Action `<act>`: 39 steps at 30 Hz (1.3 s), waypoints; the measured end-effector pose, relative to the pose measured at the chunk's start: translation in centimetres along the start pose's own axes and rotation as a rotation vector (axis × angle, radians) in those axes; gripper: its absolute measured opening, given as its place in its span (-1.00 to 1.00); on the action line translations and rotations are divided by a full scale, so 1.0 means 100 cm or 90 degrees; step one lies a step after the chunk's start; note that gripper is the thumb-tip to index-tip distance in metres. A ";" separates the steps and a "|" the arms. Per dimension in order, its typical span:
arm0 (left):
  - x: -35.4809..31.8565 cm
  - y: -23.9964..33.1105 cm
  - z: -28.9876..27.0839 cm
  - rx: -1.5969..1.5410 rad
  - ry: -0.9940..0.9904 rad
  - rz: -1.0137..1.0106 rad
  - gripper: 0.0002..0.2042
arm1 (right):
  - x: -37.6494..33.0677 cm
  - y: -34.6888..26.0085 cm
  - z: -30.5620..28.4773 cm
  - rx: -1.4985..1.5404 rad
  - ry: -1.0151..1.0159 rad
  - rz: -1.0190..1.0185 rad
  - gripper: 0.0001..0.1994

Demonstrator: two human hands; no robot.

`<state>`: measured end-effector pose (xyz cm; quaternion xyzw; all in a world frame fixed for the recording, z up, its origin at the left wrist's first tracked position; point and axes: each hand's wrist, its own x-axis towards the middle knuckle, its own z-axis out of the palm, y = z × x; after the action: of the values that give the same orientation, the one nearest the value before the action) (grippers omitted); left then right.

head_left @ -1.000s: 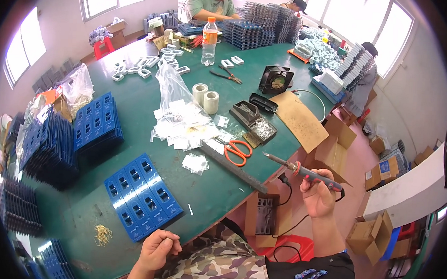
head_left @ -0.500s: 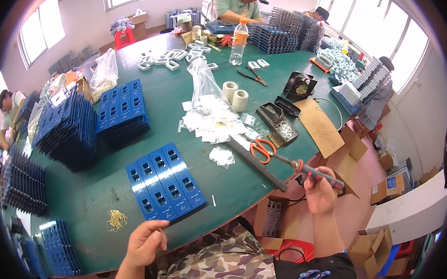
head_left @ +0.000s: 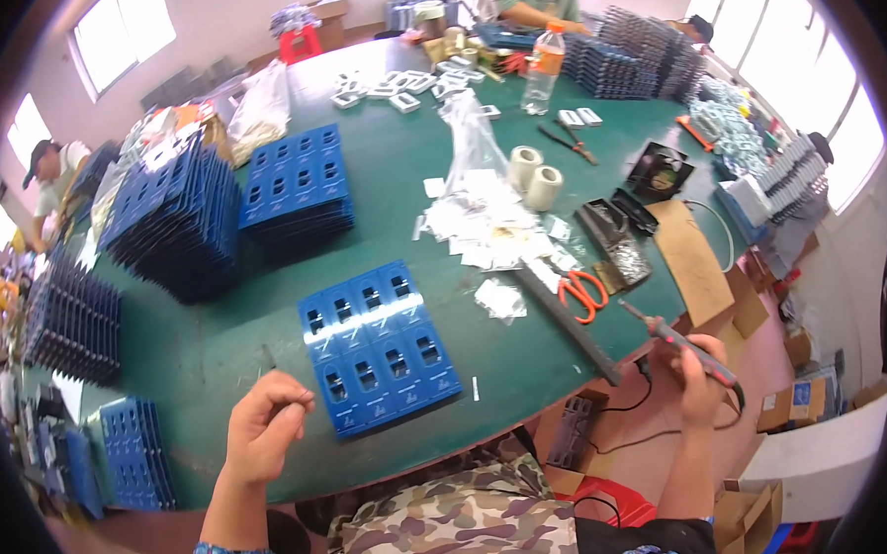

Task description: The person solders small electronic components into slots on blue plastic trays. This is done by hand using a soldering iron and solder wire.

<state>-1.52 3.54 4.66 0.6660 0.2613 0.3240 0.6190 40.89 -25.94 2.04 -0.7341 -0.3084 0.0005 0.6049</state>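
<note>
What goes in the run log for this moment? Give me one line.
left hand: curled, near blue panel | right hand: gripping soldering iron | blue panel: flat on green table

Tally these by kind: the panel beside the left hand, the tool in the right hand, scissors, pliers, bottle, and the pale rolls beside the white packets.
Flat blue rectangular panel: 1
Grey-and-red pen-shaped soldering iron: 1
Orange-handled scissors: 1
Dark-handled metal pliers: 1
Clear plastic bottle with orange cap: 1
Pale cream cylindrical rolls: 2
Total: 7
</note>
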 end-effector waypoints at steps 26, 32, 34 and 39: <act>0.069 -0.045 0.072 0.504 -0.050 0.205 -0.85 | -0.013 -0.005 0.180 0.396 -0.417 0.139 -0.79; 0.072 -0.047 0.075 0.541 -0.059 0.232 -0.79 | -0.009 -0.005 0.180 0.395 -0.441 0.044 -0.80; 0.073 -0.048 0.076 0.556 -0.061 0.233 -0.78 | -0.010 -0.004 0.182 0.396 -0.453 0.041 -0.80; 0.073 -0.050 0.077 0.585 -0.060 0.241 -0.76 | -0.010 -0.003 0.184 0.395 -0.456 0.022 -0.79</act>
<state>9.30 4.48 0.29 0.9196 0.2233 0.2517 0.2029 33.06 -10.06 -3.01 -0.4774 -0.4704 0.3557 0.6513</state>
